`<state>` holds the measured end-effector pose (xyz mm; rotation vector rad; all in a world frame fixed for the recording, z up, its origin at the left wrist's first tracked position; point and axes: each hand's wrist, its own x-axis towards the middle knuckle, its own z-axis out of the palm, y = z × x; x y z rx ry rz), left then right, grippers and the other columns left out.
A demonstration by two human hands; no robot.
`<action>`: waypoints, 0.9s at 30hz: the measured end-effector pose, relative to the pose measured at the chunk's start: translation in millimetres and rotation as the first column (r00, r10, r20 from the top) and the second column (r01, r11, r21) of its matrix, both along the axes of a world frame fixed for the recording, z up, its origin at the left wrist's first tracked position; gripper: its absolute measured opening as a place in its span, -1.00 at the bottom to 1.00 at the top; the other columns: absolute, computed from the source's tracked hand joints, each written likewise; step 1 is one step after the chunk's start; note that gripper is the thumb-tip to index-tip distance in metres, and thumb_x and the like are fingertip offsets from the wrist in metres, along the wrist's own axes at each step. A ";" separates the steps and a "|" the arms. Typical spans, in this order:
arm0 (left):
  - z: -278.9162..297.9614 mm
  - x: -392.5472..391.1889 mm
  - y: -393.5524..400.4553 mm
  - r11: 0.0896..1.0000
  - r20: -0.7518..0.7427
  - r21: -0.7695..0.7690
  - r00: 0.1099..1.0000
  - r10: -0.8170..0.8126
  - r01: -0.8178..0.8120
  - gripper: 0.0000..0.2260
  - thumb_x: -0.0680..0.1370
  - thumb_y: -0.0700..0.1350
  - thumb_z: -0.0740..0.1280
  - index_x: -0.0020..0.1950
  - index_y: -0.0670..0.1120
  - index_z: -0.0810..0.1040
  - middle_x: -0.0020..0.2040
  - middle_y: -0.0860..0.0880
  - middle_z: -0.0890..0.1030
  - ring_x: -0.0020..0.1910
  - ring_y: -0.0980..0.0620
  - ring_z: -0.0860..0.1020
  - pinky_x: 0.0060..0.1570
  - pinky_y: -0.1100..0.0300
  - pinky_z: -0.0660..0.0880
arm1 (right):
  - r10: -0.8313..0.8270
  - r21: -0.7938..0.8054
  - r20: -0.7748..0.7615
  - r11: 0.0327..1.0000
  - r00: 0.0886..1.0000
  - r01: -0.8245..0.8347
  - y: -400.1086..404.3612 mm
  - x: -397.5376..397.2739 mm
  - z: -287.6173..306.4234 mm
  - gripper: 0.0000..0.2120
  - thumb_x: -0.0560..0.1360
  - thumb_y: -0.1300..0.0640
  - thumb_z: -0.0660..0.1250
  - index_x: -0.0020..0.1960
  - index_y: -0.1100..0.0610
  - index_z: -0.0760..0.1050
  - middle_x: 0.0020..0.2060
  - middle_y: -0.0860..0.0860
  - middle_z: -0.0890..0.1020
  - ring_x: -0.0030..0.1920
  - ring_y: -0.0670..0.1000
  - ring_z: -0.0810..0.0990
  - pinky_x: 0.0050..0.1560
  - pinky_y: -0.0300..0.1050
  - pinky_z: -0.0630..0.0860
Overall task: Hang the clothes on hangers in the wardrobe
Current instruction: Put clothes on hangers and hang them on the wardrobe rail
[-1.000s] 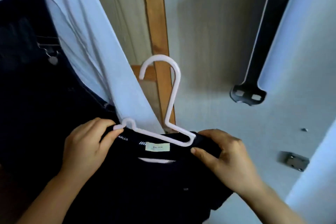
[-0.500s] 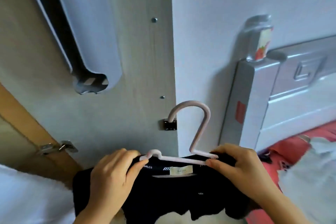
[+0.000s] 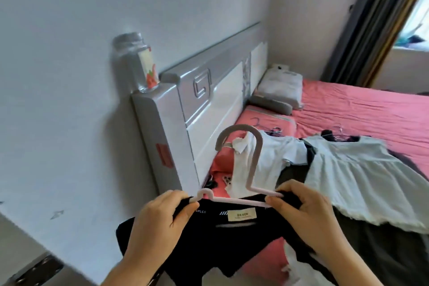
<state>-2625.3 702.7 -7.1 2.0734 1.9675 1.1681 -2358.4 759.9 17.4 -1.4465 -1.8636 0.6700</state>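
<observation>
Head view: left hand (image 3: 160,218) & right hand (image 3: 304,213) both grip black shirt (image 3: 222,239) on pink hanger (image 3: 251,169).

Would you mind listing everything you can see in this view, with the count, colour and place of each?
hanger: one, pale pink, held upright in front of the bed, threaded through the shirt's neck
black shirt: one, black with a cream neck label, hanging on the hanger
white garments: at least two, white, spread on the bed
dark garments: count unclear, dark grey, under the white ones
spare hangers: several, thin wire, beyond the clothes
bed sheet: one, pink-red
pillow: one, white-grey, by the headboard
headboard: one, grey and white, against the wall
jar: one, clear with a red and white label, on the headboard's corner
curtain: one, dark, upper right
left hand: grips the shirt's left shoulder
right hand: grips the right shoulder
</observation>
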 end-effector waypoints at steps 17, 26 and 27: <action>45.4 102.6 197.4 0.975 -0.067 0.016 0.973 -0.222 0.224 -0.40 0.48 0.22 0.01 0.49 0.04 0.23 0.50 0.03 0.23 0.50 0.05 0.10 0.45 0.00 -0.04 | -0.509 0.166 -0.007 0.848 0.861 0.503 114.8 96.4 80.5 -0.82 0.37 -0.12 0.41 -0.22 -0.02 0.52 -0.32 -0.13 0.58 -0.21 -0.08 0.52 -0.20 -0.09 0.39; 23.0 163.2 359.0 0.979 -0.072 -0.109 0.981 -0.182 0.174 -0.55 0.57 -0.02 0.28 0.45 0.00 0.32 0.51 -0.02 0.21 0.50 0.00 0.14 0.46 0.02 0.01 | -0.442 0.058 -0.023 0.895 0.897 0.442 330.3 169.0 51.1 -0.80 0.38 -0.13 0.42 -0.22 -0.01 0.53 -0.32 -0.09 0.56 -0.25 -0.05 0.52 -0.26 -0.11 0.36; 16.4 172.1 380.8 0.975 -0.059 -0.145 0.982 -0.177 0.167 -0.56 0.56 -0.05 0.30 0.43 -0.01 0.35 0.50 -0.02 0.24 0.49 -0.01 0.17 0.46 0.01 0.07 | -0.438 0.033 -0.012 0.898 0.899 0.438 359.7 178.8 42.5 -0.79 0.39 -0.13 0.41 -0.22 0.00 0.53 -0.31 -0.09 0.57 -0.25 -0.04 0.53 -0.25 -0.11 0.37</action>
